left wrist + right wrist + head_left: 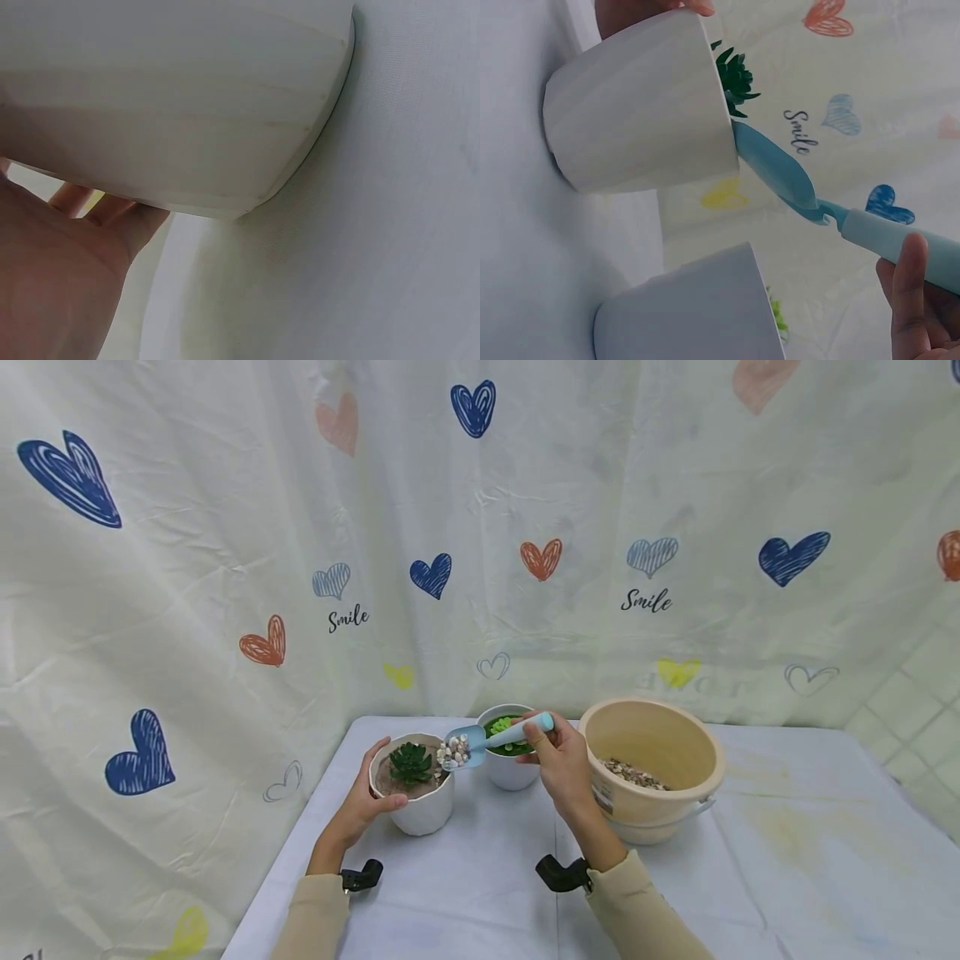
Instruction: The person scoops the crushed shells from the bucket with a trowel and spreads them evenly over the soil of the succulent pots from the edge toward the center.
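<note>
My left hand (pixel 358 808) holds a white flowerpot (pixel 426 814) by its left side, the thumb at the front of the rim. In this pot a dark green succulent (pixel 410 763) grows from brownish soil. My right hand (pixel 564 770) grips the pale blue handle of a small trowel (pixel 780 171). Pebbles (pixel 453 751) in mixed light colours fill the trowel's scoop, whose tip reaches over the pot's right rim. In the right wrist view the scoop slopes down to that rim. Some pebbles lie on the soil right of the succulent.
Behind the trowel stands a second white pot (pixel 512 773) with a light green plant (pixel 501 727). A cream bucket (pixel 652 810) with pebbles at its bottom is to the right. White cloth covers the table (pixel 465 893); a heart-printed curtain (pixel 480 510) hangs behind it.
</note>
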A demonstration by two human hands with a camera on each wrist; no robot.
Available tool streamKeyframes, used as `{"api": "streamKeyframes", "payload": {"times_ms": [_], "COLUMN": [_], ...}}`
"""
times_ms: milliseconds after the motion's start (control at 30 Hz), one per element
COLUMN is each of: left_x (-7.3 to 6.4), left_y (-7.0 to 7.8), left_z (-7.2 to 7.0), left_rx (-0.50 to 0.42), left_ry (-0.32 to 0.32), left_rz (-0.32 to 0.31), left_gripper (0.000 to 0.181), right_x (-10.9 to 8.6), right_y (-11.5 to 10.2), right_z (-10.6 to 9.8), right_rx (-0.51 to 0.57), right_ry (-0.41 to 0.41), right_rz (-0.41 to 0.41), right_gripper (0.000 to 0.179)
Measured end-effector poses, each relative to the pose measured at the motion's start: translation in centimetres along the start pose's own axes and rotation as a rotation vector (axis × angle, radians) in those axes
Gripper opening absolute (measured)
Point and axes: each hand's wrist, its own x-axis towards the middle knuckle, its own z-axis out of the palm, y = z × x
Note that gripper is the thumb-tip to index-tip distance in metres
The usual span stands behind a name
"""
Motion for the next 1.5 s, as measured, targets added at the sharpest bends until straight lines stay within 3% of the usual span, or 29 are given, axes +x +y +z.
{"api": "streamKeyframes", "payload": {"times_ms": [867,1500], "left_x": [-0.32,-0.18], "left_y": [0.17,-0.63], "left_z": [-0.44,-0.96], "left_rx": [0.003,-0.025], "left_ry": [-0.024,-0.028], "left_rz": [-0.001,0.046], "left_gripper": [0.107,0.102], "right_x": [0.64,0.81], "right_y": [-0.75,-0.31], "right_z": [0.64,0.32], "right_rx": [-0.088,-0.052], "right_ry": [-0.046,-0.013], "right_rz": [-0.078,-0.046], "right_gripper": [0.029,0.030]}}
